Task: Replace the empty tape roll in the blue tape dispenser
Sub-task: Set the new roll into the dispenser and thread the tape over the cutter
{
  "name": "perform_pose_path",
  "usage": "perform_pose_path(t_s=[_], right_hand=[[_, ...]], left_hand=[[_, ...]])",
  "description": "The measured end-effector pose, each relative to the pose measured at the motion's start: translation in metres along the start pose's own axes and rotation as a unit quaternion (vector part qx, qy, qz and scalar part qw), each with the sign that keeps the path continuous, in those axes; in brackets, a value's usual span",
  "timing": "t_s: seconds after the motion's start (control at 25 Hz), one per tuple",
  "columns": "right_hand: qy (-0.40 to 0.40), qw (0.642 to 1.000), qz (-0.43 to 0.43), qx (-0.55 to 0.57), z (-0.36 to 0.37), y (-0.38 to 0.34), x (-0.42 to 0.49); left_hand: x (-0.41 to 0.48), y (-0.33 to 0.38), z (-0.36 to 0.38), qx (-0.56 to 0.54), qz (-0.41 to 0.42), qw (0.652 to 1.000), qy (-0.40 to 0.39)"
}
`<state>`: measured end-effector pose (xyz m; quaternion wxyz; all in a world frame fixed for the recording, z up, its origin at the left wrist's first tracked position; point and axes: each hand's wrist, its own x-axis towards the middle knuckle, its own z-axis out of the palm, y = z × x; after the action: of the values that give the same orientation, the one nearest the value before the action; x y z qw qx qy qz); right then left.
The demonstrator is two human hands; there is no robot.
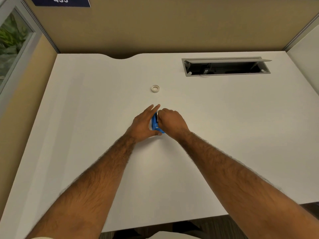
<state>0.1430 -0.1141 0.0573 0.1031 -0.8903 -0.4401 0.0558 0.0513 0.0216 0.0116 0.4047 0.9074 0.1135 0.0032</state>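
Note:
The blue tape dispenser point(155, 124) stands near the middle of the white desk point(86, 100), mostly hidden between my two hands. My left hand point(143, 124) grips its left side, thumb under the near end and two fingers stretched past the far end. My right hand point(172, 122) presses against its right side with fingers curled at the top; what they pinch is hidden. A small white tape roll point(155, 88) lies flat on the desk beyond the hands, apart from them.
An open grey cable tray point(226, 66) with cords inside is set into the desk at the back right. Tan partition walls point(155, 28) close the back and left sides. The desk's near edge point(172, 223) runs below my forearms.

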Motion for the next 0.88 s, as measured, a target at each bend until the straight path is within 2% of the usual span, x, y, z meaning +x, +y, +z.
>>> perform_pose_path(t_s=[0.08, 0.2, 0.28, 0.36, 0.44, 0.48, 0.56, 0.6, 0.68, 0.88], right_hand=[[0.003, 1.0, -0.007, -0.003, 0.002, 0.002, -0.002], [0.01, 1.0, 0.0, 0.008, 0.001, 0.001, -0.008], [0.036, 0.996, 0.052, 0.055, 0.003, -0.002, -0.016], [0.084, 0.972, 0.153, 0.156, 0.002, -0.008, -0.027], [0.112, 0.91, 0.279, 0.286, -0.002, -0.011, -0.03], [0.1, 0.854, 0.35, 0.372, -0.006, -0.012, -0.027], [0.026, 0.706, 0.46, 0.538, -0.017, -0.013, -0.018], [-0.018, 0.654, 0.492, 0.574, -0.023, -0.013, -0.014], [-0.081, 0.616, 0.521, 0.585, -0.029, -0.013, -0.008], [-0.136, 0.577, 0.532, 0.604, -0.029, -0.014, -0.001]], left_hand=[[0.0, -0.001, 0.002, 0.0, 0.036, 0.999, 0.016], [-0.001, -0.001, 0.002, -0.025, 0.042, 0.998, 0.035], [-0.001, 0.0, 0.002, -0.019, 0.035, 0.999, 0.033], [-0.001, 0.001, 0.001, -0.001, 0.037, 0.999, 0.033], [-0.001, 0.0, 0.0, 0.011, 0.032, 0.999, 0.025], [0.0, -0.001, 0.0, 0.014, 0.029, 0.999, 0.021], [0.0, -0.003, 0.001, 0.021, 0.026, 0.999, 0.018], [0.0, -0.003, 0.001, 0.024, 0.025, 0.999, 0.017], [0.0, -0.002, 0.001, 0.023, 0.024, 0.999, 0.018], [0.0, 0.0, 0.001, 0.012, 0.032, 0.999, 0.021]])
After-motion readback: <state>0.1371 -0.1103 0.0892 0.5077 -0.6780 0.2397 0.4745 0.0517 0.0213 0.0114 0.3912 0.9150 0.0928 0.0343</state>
